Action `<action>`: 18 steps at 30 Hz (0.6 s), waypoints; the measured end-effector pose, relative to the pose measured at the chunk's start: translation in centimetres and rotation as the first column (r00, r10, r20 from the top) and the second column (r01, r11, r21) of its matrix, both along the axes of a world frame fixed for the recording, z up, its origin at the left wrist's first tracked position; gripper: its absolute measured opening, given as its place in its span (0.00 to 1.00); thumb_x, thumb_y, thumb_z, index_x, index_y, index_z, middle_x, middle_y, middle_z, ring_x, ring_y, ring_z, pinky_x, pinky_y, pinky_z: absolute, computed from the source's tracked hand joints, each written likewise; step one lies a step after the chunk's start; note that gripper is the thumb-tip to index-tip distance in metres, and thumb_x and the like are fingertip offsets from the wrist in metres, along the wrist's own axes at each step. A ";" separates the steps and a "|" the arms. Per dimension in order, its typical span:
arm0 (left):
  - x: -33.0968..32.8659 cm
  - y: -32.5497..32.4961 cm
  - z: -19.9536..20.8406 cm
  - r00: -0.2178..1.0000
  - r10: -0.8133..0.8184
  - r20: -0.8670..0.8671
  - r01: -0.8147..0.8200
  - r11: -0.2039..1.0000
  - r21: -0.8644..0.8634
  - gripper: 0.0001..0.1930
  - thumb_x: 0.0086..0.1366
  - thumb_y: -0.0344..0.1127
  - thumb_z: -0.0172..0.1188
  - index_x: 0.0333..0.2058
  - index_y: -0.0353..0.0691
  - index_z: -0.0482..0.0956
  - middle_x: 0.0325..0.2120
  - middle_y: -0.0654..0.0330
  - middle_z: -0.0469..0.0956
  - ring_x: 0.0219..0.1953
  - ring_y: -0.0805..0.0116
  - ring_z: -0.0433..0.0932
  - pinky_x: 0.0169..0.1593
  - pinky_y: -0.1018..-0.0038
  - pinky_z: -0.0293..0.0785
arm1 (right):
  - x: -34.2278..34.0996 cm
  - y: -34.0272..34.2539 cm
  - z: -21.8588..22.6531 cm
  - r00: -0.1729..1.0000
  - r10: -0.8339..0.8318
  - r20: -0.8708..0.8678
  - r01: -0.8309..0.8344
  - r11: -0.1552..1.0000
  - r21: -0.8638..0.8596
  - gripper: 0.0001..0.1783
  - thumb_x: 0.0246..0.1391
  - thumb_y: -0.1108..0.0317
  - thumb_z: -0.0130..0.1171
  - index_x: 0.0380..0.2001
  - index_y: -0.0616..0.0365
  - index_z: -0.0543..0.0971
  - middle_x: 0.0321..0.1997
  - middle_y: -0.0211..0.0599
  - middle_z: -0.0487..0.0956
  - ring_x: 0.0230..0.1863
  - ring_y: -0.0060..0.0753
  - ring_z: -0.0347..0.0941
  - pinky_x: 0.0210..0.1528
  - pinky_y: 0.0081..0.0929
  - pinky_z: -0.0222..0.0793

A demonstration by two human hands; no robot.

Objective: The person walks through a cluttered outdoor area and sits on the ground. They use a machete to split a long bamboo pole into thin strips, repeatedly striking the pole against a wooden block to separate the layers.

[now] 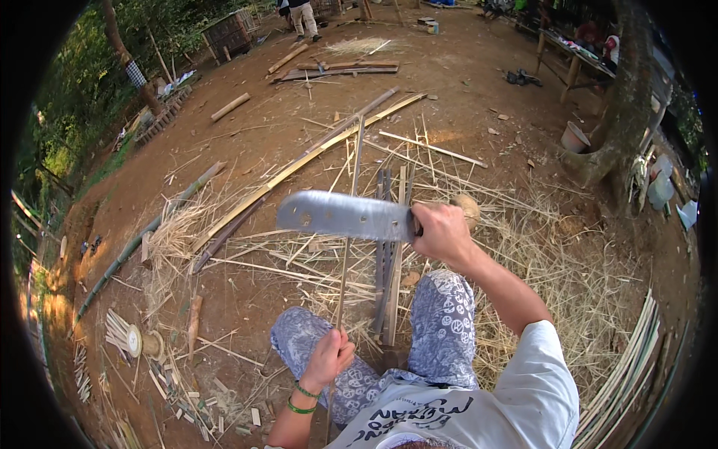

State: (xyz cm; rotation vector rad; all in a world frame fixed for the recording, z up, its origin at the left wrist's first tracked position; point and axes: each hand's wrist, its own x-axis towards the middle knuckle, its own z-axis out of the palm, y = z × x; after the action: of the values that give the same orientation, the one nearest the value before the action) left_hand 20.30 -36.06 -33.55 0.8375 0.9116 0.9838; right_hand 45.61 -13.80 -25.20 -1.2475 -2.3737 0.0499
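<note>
My left hand [327,363] is closed around a long, thin bamboo strip [342,288] near my left knee. From there the strip runs up and away between my knees. My right hand [443,236] grips the handle of a machete [329,215] with a broad, holed metal blade, slightly blurred. Its blade lies level, pointing left, and crosses in front of the strip; whether they touch I cannot tell. Below the blade, several dark and pale bamboo slats [390,292] lie lengthwise between my legs. A round brown object [465,211] is partly hidden behind my right hand.
Shavings [538,262] cover the ground at right. A green bamboo pole [153,224] and long split bamboo [314,157] lie left and ahead. A spool-like piece [142,342] sits at lower left, bundled strips [621,374] at lower right. Farther off are a bucket [575,138], tree [624,105] and person [303,19].
</note>
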 end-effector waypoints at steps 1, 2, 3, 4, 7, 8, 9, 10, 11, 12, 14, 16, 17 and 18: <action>0.2 0.2 0.1 1.000 0.015 -0.007 -0.015 1.000 0.001 0.24 0.74 0.59 0.36 0.26 0.46 0.57 0.11 0.71 0.54 0.11 0.82 0.51 0.16 0.82 0.49 | -0.2 -0.6 -1.0 0.999 0.042 0.024 -0.043 0.999 0.027 0.10 0.35 0.70 0.64 0.24 0.59 0.75 0.24 0.38 0.80 0.21 0.33 0.76 0.21 0.33 0.74; 0.5 0.5 0.4 0.999 0.030 -0.014 -0.030 1.000 0.003 0.23 0.75 0.57 0.37 0.26 0.46 0.58 0.12 0.72 0.53 0.12 0.82 0.51 0.16 0.82 0.48 | -0.3 -1.6 -1.2 0.990 0.125 0.061 -0.125 0.992 0.003 0.11 0.34 0.69 0.64 0.24 0.58 0.75 0.24 0.37 0.80 0.22 0.32 0.77 0.21 0.33 0.74; 0.6 0.7 0.5 0.999 0.046 -0.025 -0.046 0.999 0.004 0.23 0.75 0.55 0.37 0.26 0.45 0.58 0.12 0.72 0.53 0.13 0.82 0.51 0.16 0.81 0.48 | -0.4 -2.3 -1.2 0.982 0.180 0.056 -0.183 0.982 0.056 0.10 0.34 0.69 0.64 0.24 0.58 0.75 0.23 0.36 0.79 0.22 0.32 0.77 0.21 0.33 0.74; 0.7 0.7 0.4 0.999 0.040 -0.036 -0.040 0.999 0.019 0.23 0.75 0.55 0.37 0.26 0.45 0.58 0.13 0.72 0.53 0.13 0.83 0.51 0.17 0.81 0.48 | -0.4 -2.7 -1.3 0.971 0.234 0.053 -0.239 0.965 0.109 0.10 0.34 0.69 0.64 0.24 0.57 0.75 0.22 0.36 0.79 0.22 0.31 0.77 0.21 0.32 0.74; 0.7 -0.6 0.0 0.991 0.040 -0.129 -0.033 0.998 0.053 0.23 0.76 0.53 0.38 0.25 0.44 0.59 0.13 0.72 0.54 0.14 0.83 0.51 0.18 0.80 0.48 | 0.4 0.0 -1.4 0.996 0.088 0.021 -0.090 0.994 0.063 0.07 0.33 0.75 0.60 0.23 0.57 0.76 0.21 0.36 0.79 0.19 0.29 0.73 0.21 0.33 0.73; 0.7 -1.3 0.0 0.980 0.043 -0.195 -0.032 0.998 0.060 0.23 0.76 0.53 0.39 0.25 0.44 0.59 0.13 0.72 0.54 0.15 0.83 0.51 0.18 0.80 0.48 | 1.2 1.2 -1.2 0.999 -0.030 0.021 0.030 1.000 -0.002 0.06 0.35 0.75 0.60 0.23 0.57 0.77 0.21 0.35 0.79 0.18 0.28 0.72 0.21 0.33 0.71; 0.7 -1.9 -0.1 0.964 0.051 -0.260 -0.033 0.997 0.073 0.23 0.76 0.52 0.39 0.25 0.43 0.60 0.13 0.72 0.55 0.15 0.83 0.52 0.19 0.80 0.49 | 2.0 2.6 -0.6 0.994 -0.107 0.022 0.108 0.993 -0.038 0.04 0.38 0.74 0.60 0.23 0.57 0.78 0.20 0.33 0.79 0.17 0.25 0.70 0.20 0.32 0.69; 0.5 -2.5 -0.5 0.970 0.042 -0.240 -0.028 0.998 0.062 0.23 0.76 0.53 0.39 0.25 0.44 0.60 0.13 0.72 0.54 0.15 0.83 0.52 0.18 0.80 0.49 | 2.8 3.8 0.3 0.986 -0.163 0.033 0.162 0.987 0.015 0.03 0.41 0.71 0.61 0.24 0.55 0.78 0.20 0.30 0.78 0.17 0.24 0.70 0.20 0.32 0.68; 0.1 -3.3 -0.9 0.975 0.034 -0.221 -0.023 0.998 0.051 0.22 0.75 0.54 0.39 0.26 0.45 0.60 0.13 0.72 0.54 0.14 0.83 0.52 0.18 0.81 0.49 | 3.5 4.9 1.4 0.967 -0.254 0.016 0.254 0.963 -0.086 0.06 0.40 0.71 0.62 0.25 0.58 0.80 0.21 0.38 0.81 0.20 0.31 0.76 0.24 0.31 0.75; -0.2 -3.9 -1.4 0.980 0.022 -0.200 -0.014 0.999 0.039 0.22 0.75 0.54 0.40 0.26 0.45 0.60 0.13 0.72 0.54 0.14 0.82 0.52 0.17 0.81 0.49 | 4.7 6.9 0.9 0.954 -0.300 -0.024 0.296 0.950 -0.102 0.07 0.42 0.69 0.62 0.26 0.59 0.81 0.21 0.38 0.81 0.21 0.30 0.76 0.27 0.31 0.75; -0.5 -4.6 -2.5 0.957 0.086 -0.277 -0.081 0.996 0.030 0.20 0.75 0.50 0.44 0.28 0.41 0.64 0.14 0.70 0.60 0.16 0.81 0.58 0.20 0.79 0.55 | 7.5 9.4 0.0 0.929 -0.340 -0.150 0.359 0.924 0.130 0.09 0.46 0.66 0.62 0.27 0.61 0.82 0.19 0.35 0.78 0.20 0.26 0.73 0.26 0.30 0.70; -0.8 -4.3 -2.2 0.897 0.170 -0.409 -0.142 0.985 0.099 0.19 0.74 0.47 0.48 0.29 0.38 0.67 0.14 0.68 0.64 0.17 0.78 0.62 0.21 0.76 0.59 | 7.3 9.4 0.1 0.861 -0.371 -0.348 0.310 0.925 -0.220 0.10 0.48 0.65 0.62 0.28 0.63 0.82 0.18 0.33 0.78 0.19 0.24 0.70 0.26 0.29 0.66; -0.8 -3.8 -1.7 0.844 0.213 -0.492 -0.148 0.975 0.167 0.18 0.73 0.47 0.49 0.30 0.37 0.68 0.14 0.66 0.65 0.17 0.76 0.64 0.21 0.75 0.60 | 7.1 9.1 0.1 0.805 -0.408 -0.432 0.247 0.891 -0.381 0.11 0.48 0.65 0.62 0.29 0.63 0.82 0.18 0.32 0.77 0.19 0.23 0.68 0.25 0.29 0.64; -0.8 -3.3 -1.3 0.782 0.260 -0.566 -0.149 0.960 0.235 0.18 0.72 0.46 0.51 0.31 0.36 0.69 0.14 0.64 0.66 0.17 0.74 0.65 0.22 0.73 0.61 | 6.1 7.9 -0.1 0.730 -0.347 -0.589 0.093 0.904 -0.417 0.13 0.51 0.63 0.63 0.30 0.64 0.82 0.17 0.29 0.76 0.18 0.20 0.65 0.23 0.26 0.58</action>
State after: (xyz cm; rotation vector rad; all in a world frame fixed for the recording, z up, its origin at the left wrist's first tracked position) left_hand 19.54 -39.36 -34.83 1.2590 1.4968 1.0164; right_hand 51.74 -5.88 -25.29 -1.3807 -1.6212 0.7592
